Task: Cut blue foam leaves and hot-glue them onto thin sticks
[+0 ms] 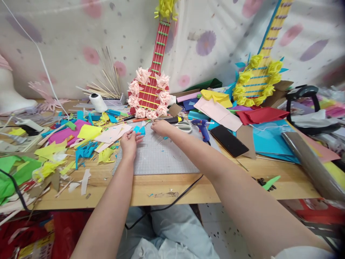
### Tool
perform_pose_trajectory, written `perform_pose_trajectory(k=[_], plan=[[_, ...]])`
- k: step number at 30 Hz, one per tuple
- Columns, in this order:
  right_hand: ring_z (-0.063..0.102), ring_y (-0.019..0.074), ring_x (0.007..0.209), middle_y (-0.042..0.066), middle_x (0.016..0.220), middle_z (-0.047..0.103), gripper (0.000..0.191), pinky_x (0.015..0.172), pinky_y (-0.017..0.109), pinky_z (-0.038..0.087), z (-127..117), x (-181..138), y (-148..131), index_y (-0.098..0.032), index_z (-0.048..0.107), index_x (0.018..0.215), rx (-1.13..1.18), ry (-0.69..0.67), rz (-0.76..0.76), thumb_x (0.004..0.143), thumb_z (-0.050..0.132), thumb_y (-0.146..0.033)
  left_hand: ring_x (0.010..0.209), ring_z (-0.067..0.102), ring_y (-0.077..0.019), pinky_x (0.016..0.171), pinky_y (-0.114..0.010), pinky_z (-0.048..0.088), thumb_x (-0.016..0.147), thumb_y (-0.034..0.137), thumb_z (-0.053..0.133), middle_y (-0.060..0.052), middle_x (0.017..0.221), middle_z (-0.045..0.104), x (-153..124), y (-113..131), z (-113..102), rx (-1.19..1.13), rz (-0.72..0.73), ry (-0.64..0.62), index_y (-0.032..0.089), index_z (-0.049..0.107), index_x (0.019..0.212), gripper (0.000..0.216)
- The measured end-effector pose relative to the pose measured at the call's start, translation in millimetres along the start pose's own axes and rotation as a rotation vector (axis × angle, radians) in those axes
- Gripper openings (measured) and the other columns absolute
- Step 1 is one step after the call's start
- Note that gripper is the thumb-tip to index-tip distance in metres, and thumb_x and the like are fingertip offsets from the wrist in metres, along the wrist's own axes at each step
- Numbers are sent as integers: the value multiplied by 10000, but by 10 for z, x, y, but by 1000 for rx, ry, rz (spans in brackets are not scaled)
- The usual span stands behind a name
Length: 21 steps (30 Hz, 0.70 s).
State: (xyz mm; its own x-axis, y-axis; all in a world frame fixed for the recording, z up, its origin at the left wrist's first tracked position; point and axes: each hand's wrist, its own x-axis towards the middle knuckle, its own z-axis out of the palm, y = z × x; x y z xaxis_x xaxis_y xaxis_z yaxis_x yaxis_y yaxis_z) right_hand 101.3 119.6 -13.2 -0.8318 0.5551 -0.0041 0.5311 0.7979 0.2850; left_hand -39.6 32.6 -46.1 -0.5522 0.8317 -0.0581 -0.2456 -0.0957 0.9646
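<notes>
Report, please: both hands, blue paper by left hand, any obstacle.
Left hand, right hand: grip unclear. Blue paper: beside left fingertips. Possible obstacle: scissors near right hand.

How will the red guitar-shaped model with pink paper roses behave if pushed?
The red guitar-shaped model probably tips easily: it stands tall and slightly tilted. Its pink paper roses likely crush; the petals look thin. The long, slim neck may wobble, with a bushy yellow tuft on top.

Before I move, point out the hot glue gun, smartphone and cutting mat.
Hot glue gun point(202, 128): head view, where handle meets body.
Smartphone point(229, 140): head view, middle of dark screen.
Cutting mat point(164, 158): head view, bare gridded surface.
</notes>
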Motion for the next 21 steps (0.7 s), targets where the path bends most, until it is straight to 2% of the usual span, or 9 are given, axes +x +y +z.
perform_pose_trajectory(k=[6, 14, 21], plan=[[512, 226, 961, 146, 928, 615, 232, 701, 287, 396, 6, -27, -4, -113, 614, 927, -10, 56, 4, 812, 412, -120, 512, 626, -126, 454, -200, 486, 775, 172, 517, -31, 660, 636, -9, 9, 4, -18, 4, 4, 131, 466, 874, 118], [543, 183, 844, 93, 892, 627, 192, 709, 278, 346, -71, -128, 88, -142, 582, 914, 72, 152, 83, 788, 445, -93, 510, 626, -130, 440, -216, 493, 769, 184, 519, -29, 660, 636, -20, 0, 12, 12, 13, -29, 143, 437, 786, 93], [532, 189, 868, 92, 897, 623, 174, 678, 271, 329, -23, -146, 39, -150, 596, 881, 75, 111, 82, 804, 446, -109, 525, 630, -128, 427, -202, 487, 755, 208, 538, -23, 683, 640, -5, -24, 14, 9, 32, -23, 150, 435, 779, 121]])
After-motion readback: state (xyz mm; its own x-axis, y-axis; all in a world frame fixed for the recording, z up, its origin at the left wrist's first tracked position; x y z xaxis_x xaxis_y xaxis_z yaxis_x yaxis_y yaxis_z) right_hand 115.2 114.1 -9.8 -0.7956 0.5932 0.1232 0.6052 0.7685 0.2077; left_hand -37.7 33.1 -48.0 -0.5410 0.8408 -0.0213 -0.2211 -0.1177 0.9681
